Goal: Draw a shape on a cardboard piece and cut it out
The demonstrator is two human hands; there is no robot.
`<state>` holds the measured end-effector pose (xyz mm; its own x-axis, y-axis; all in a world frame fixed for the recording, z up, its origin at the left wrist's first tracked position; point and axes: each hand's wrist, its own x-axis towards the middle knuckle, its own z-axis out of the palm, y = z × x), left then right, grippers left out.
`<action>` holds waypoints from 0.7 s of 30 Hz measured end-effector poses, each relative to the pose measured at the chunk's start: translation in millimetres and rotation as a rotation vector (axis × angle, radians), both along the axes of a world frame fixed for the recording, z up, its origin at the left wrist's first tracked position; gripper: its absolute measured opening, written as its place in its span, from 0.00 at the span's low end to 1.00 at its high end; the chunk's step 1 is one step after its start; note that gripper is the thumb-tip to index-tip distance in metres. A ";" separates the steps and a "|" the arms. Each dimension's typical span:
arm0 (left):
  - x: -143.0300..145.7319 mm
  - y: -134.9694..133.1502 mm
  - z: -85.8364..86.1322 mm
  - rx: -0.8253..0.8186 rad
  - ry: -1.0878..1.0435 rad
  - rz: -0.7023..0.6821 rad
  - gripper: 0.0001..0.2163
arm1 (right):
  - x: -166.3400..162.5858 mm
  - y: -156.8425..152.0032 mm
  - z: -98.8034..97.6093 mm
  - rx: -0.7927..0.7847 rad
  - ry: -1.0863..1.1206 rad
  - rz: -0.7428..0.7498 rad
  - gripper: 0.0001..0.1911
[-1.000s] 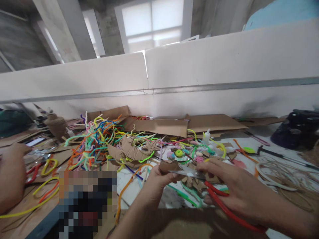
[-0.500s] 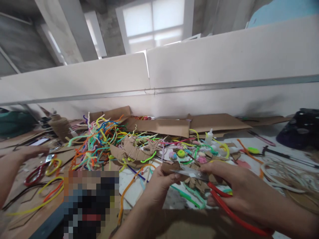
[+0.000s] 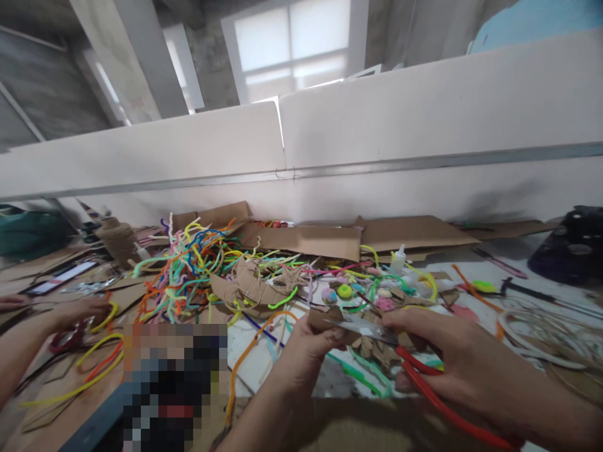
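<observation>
My left hand (image 3: 306, 355) pinches a small brown cardboard piece (image 3: 325, 317) low in the middle of the view. My right hand (image 3: 452, 358) grips red-handled scissors (image 3: 377, 333), and their metal blades lie across the cardboard piece. Behind my hands lies a heap of coloured pipe cleaners (image 3: 188, 276), and a curved cardboard shape (image 3: 249, 285) rests beside it. Small coloured pompoms (image 3: 343, 290) lie just beyond the scissors.
Another person's hand (image 3: 75, 311) reaches over red and yellow scissors at the left. Flat cardboard sheets (image 3: 330, 238) lean by the white partition (image 3: 377, 150). A glue bottle (image 3: 399, 257), a twine spool (image 3: 115, 238), a black bag (image 3: 575, 245) and pale cord coils (image 3: 541, 326) surround the work spot.
My hands keep the cardboard piece and the scissors in much the same place. The other person's hand at the left has moved right and down toward the red and yellow scissors.
</observation>
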<state>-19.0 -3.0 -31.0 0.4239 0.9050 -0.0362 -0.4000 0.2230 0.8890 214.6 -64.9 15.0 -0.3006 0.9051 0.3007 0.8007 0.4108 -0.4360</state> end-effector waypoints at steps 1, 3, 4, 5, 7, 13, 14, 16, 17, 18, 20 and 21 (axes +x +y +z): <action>0.0 0.0 0.1 0.000 -0.002 -0.002 0.20 | 0.2 -0.1 0.1 -0.006 0.002 -0.001 0.22; -0.2 -0.3 0.9 -0.005 -0.008 0.002 0.20 | -0.1 -0.5 1.3 -0.013 0.007 0.002 0.22; -0.3 -0.6 1.4 -0.010 -0.011 0.004 0.20 | -0.6 -0.7 2.1 -0.013 0.008 0.004 0.22; -0.3 -0.9 2.1 -0.015 -0.015 0.005 0.20 | -1.1 -0.8 3.0 -0.009 0.009 0.004 0.22; -0.3 -1.7 3.4 -0.024 -0.021 0.006 0.19 | -2.1 -0.8 4.4 0.000 0.006 0.000 0.22; -0.4 -2.1 4.3 -0.024 -0.032 -0.010 0.20 | -0.7 -0.5 2.5 0.025 0.020 0.001 0.23; -0.5 -2.0 4.2 -0.021 -0.039 -0.014 0.19 | 0.1 -0.5 1.8 0.024 0.015 0.004 0.22; -0.7 -1.7 4.3 -0.009 -0.037 -0.022 0.19 | 1.5 -0.5 0.9 0.025 -0.002 0.004 0.22; -0.8 -1.6 4.5 -0.002 -0.030 -0.027 0.19 | 2.0 -0.5 0.8 0.029 -0.011 0.002 0.22; -0.9 -1.6 4.8 0.005 -0.022 -0.032 0.20 | 2.1 -0.4 0.8 0.034 -0.016 0.004 0.22; -1.1 -1.7 5.5 0.012 -0.012 -0.043 0.20 | 2.1 -0.1 1.2 0.043 -0.012 0.008 0.23; -1.2 -1.7 5.8 0.013 -0.011 -0.049 0.20 | 1.9 0.0 1.3 0.045 -0.006 0.009 0.23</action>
